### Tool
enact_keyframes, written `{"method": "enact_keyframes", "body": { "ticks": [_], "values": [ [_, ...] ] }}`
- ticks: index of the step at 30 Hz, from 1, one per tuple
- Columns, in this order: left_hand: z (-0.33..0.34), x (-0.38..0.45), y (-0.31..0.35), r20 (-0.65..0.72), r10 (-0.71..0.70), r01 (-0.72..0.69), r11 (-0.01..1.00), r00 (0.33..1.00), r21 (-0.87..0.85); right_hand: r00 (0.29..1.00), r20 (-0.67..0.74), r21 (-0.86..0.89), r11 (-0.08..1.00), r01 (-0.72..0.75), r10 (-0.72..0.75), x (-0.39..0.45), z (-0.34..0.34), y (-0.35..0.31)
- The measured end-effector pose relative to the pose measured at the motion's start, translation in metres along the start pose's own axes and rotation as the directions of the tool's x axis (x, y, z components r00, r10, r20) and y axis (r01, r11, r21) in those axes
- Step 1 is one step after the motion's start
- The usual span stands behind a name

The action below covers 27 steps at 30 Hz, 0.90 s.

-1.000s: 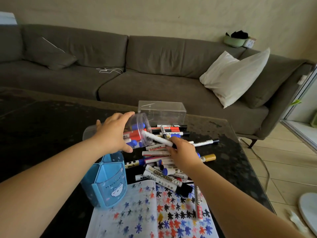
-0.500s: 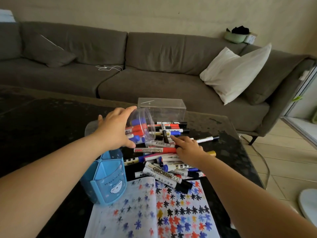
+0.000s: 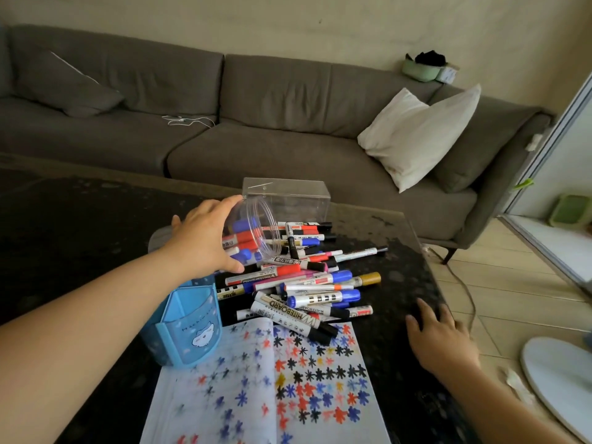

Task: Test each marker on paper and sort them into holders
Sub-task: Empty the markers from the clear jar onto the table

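A clear round jar (image 3: 256, 230) lies tipped on its side, mouth to the right, with several red and blue markers inside. My left hand (image 3: 200, 241) grips the jar from above. A pile of markers (image 3: 307, 277) spills out over the dark table (image 3: 80, 225). An open paper pad (image 3: 272, 389) covered in coloured star marks lies at the front, with one big whiteboard marker (image 3: 293, 318) resting on its top edge. A blue pen holder (image 3: 189, 325) stands left of the pad. My right hand (image 3: 439, 338) hovers flat and empty to the right of the pile.
A clear rectangular box (image 3: 286, 200) stands behind the pile. A grey sofa (image 3: 256, 129) with a white cushion (image 3: 419, 133) runs along the far side. The table's right edge (image 3: 429, 267) drops to a tiled floor with a cable and a white round base (image 3: 560, 382).
My right hand has left the marker pile and moved right and toward me, now empty. The left hand still holds the tipped jar.
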<state>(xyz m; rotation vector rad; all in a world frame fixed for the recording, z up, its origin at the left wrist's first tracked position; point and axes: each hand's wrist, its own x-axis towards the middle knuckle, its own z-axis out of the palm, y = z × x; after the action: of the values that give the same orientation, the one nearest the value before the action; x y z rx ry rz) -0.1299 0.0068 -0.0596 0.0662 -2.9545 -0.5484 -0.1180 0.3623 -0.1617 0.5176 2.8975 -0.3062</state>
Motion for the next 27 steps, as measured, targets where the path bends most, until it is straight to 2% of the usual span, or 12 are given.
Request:
{"method": "enact_keyframes", "body": {
  "ticks": [3, 8, 10, 12, 14, 17, 19, 20, 23, 24, 26, 27],
  "values": [
    [-0.001, -0.007, 0.007, -0.010, 0.015, -0.015, 1.000, 1.000, 0.000, 1.000, 0.011, 0.129, 0.992, 0.002, -0.004, 0.000, -0.010, -0.004],
    [-0.005, -0.014, 0.015, -0.055, 0.046, -0.047, 0.999, 0.997, -0.018, 0.998, -0.023, 0.168, 0.984, 0.065, -0.062, -0.014, -0.015, -0.027],
    [-0.005, -0.015, 0.017, -0.062, 0.056, -0.057, 0.998, 0.997, -0.025, 0.995, -0.075, 0.287, 0.954, 0.086, -0.067, -0.020, -0.018, -0.043],
    [-0.006, -0.015, 0.018, -0.070, 0.072, -0.074, 0.997, 0.995, -0.033, 0.991, -0.131, 0.549, 0.831, 0.090, -0.021, -0.023, -0.022, -0.068],
    [-0.006, -0.015, 0.018, -0.071, 0.083, -0.086, 0.995, 0.994, -0.044, 0.994, -0.094, 0.800, 0.598, 0.045, 0.050, -0.025, -0.028, -0.099],
    [-0.005, -0.013, 0.018, -0.076, 0.085, -0.089, 0.995, 0.993, -0.048, 0.996, 0.064, 0.944, 0.322, -0.079, 0.056, -0.022, -0.035, -0.144],
    [-0.004, -0.012, 0.018, -0.073, 0.092, -0.096, 0.994, 0.993, -0.049, 0.984, 0.159, 0.955, 0.242, -0.174, 0.078, -0.019, -0.032, -0.163],
    [-0.003, -0.012, 0.017, -0.071, 0.099, -0.102, 0.993, 0.993, -0.051, 0.981, 0.177, 0.954, 0.231, -0.190, 0.077, -0.017, -0.029, -0.168],
    [-0.003, -0.011, 0.017, -0.066, 0.117, -0.121, 0.991, 0.991, -0.060, 0.995, 0.102, 0.962, 0.254, -0.104, 0.019, -0.005, -0.012, -0.166],
    [-0.003, -0.011, 0.017, -0.066, 0.122, -0.126, 0.990, 0.990, -0.056, 0.996, 0.076, 0.941, 0.328, -0.085, 0.039, 0.000, -0.008, -0.163],
    [-0.003, -0.011, 0.016, -0.069, 0.128, -0.132, 0.990, 0.989, -0.053, 0.996, 0.028, 0.809, 0.583, -0.073, 0.085, 0.004, -0.007, -0.159],
    [-0.003, -0.011, 0.016, -0.071, 0.132, -0.136, 0.989, 0.989, -0.054, 0.997, 0.012, 0.740, 0.670, -0.063, 0.082, 0.003, -0.008, -0.158]
  ]
}}
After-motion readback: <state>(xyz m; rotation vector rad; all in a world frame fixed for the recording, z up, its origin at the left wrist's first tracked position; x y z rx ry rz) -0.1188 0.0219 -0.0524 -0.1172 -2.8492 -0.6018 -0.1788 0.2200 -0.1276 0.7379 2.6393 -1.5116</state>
